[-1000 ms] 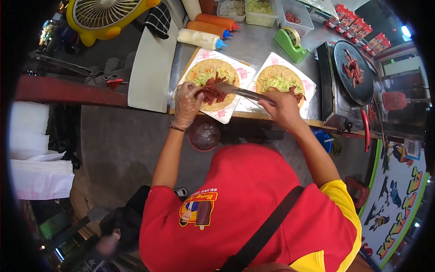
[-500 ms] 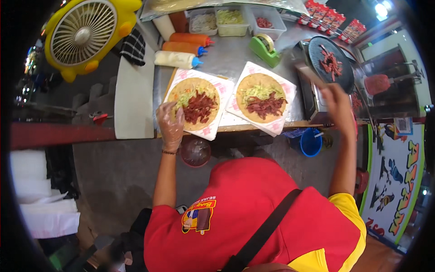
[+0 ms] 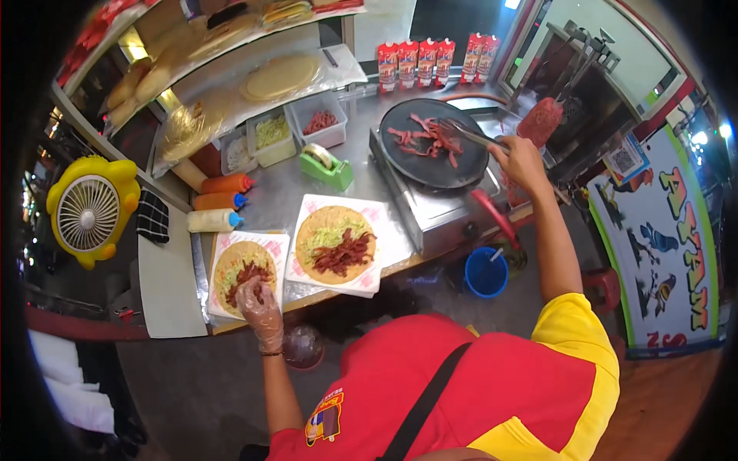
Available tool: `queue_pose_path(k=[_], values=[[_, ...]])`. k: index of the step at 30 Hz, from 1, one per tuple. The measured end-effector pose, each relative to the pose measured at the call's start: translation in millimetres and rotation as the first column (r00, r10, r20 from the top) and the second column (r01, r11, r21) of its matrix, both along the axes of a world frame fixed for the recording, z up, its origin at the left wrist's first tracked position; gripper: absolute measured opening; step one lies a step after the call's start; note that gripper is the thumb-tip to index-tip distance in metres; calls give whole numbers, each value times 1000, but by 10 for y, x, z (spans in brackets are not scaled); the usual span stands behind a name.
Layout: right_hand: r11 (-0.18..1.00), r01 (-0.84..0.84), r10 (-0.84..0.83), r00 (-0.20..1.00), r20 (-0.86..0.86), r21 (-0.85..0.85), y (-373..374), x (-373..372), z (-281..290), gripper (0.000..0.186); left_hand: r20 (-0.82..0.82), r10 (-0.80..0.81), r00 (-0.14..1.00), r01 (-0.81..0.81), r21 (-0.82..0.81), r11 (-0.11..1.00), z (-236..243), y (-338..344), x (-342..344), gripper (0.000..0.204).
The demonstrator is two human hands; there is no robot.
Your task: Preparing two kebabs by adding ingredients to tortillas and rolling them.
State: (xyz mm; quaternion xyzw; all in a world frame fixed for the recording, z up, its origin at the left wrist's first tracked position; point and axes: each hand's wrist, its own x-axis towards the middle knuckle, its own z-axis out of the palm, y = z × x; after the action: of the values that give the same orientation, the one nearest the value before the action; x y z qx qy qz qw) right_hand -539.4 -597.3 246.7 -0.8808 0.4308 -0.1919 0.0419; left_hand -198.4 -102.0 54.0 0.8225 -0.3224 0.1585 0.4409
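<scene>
My left hand [image 3: 262,311], in a clear plastic glove, is over the left flatbread [image 3: 244,253]. Its fingers are bent together onto the dark red meat strips at the flatbread's near side, and the fingertips are partly hidden. My bare right hand [image 3: 523,163] is closed round metal tongs [image 3: 478,137], whose tips reach into the meat strips [image 3: 423,137] on the round black griddle pan [image 3: 400,165]. Beside the left flatbread lies a second flatbread [image 3: 314,230] topped with shredded greens and meat, on printed white paper [image 3: 370,276].
Sauce bottles [image 3: 211,221] lie left of a green tape dispenser [image 3: 329,170]. Behind are tubs of shredded vegetables [image 3: 273,132] and meat [image 3: 321,123]. The pan sits on a steel stove [image 3: 430,223]. Red cartons [image 3: 407,65] line the back; a blue bucket [image 3: 486,273] stands below the counter.
The view has turned toward the right. My right hand has brought the tongs over to the meat in the pan. My left hand has moved from the left flatbread's edge onto its meat.
</scene>
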Motion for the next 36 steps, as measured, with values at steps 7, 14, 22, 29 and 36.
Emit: queue_pose_path(k=[7, 14, 22, 29, 36], values=[[966, -252, 240, 958, -159, -61, -386, 156, 104, 38, 222, -139, 965, 66, 307, 949, -376, -598, -1323, 20], [918, -396, 393, 917, -72, -34, -254, -120, -51, 34, -375, -27, 927, 30, 2, 1000, -772, -920, -2473, 11], [862, -502, 507, 853, 124, -71, -689, 408, -223, 38, -649, 96, 755, 79, 235, 969, -2691, -427, -2691, 17], [962, -250, 213, 939, 271, 110, -1574, -685, -454, 46, -604, 323, 729, 245, 670, 701, -3248, 238, -3066, 31], [872, -486, 490, 864, 114, -59, -885, -400, -483, 39, -429, 122, 895, 404, 896, 185, -3388, 310, -2976, 40]])
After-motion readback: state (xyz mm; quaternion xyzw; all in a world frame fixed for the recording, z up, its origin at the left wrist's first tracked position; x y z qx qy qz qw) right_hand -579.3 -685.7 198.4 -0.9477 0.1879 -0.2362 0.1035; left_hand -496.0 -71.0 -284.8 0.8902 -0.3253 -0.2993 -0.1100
